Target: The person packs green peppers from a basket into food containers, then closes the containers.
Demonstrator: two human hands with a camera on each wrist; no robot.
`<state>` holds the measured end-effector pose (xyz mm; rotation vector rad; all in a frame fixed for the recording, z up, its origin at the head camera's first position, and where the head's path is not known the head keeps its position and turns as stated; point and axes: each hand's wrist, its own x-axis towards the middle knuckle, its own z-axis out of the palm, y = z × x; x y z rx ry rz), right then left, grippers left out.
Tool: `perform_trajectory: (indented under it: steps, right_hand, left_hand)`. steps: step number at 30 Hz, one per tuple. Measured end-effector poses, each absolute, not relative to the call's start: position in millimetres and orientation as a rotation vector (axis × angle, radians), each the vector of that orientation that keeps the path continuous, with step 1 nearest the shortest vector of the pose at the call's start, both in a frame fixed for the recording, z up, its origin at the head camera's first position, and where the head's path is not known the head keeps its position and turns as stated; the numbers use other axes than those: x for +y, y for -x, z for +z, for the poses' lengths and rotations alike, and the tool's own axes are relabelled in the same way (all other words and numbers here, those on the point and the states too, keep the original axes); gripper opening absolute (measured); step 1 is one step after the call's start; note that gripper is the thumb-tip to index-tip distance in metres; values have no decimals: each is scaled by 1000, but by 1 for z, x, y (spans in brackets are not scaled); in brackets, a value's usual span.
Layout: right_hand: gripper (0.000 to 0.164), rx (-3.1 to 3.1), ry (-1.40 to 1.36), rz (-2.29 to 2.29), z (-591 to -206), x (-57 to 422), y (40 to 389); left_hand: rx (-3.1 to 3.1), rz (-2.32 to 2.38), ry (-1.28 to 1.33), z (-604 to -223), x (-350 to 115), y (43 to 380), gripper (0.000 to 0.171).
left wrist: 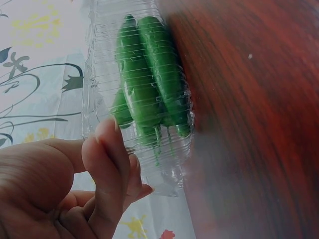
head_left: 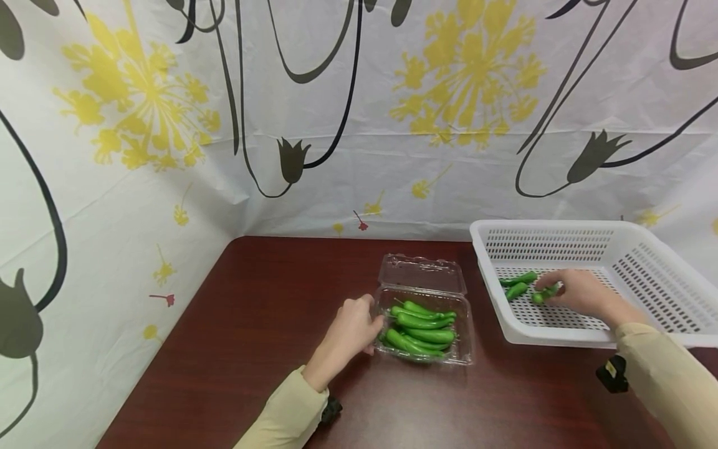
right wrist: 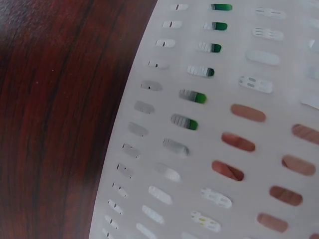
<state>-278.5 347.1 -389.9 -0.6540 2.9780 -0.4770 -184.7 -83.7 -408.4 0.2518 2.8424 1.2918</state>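
A clear plastic clamshell container (head_left: 468,349) with its lid (head_left: 423,274) tipped back lies on the table, and several green peppers (head_left: 426,335) fill its base. At the container's left edge, my left hand (head_left: 350,325) grips the side with bent fingers; the left wrist view shows the peppers (left wrist: 142,84) through the ribbed wall. My right hand (head_left: 580,294) reaches into a white plastic basket (head_left: 552,337) and pinches a green pepper (head_left: 543,295). Left of those fingers lie a few more peppers (head_left: 517,290). The basket wall (right wrist: 149,169) hides most of the right hand in its wrist view.
The dark red-brown wooden table (head_left: 269,324) carries both containers, the basket standing to the right of the clamshell. A white cloth (head_left: 359,181) with yellow flowers and grey stems hangs behind the table and along its left side.
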Motion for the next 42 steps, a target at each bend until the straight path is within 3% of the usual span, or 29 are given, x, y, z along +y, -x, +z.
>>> perform_trajectory:
  steps: [42]
  right_hand:
    - [19, 2872, 543, -345, -387, 348, 277]
  left_hand:
    - [2857, 1276, -260, -408, -84, 184, 34]
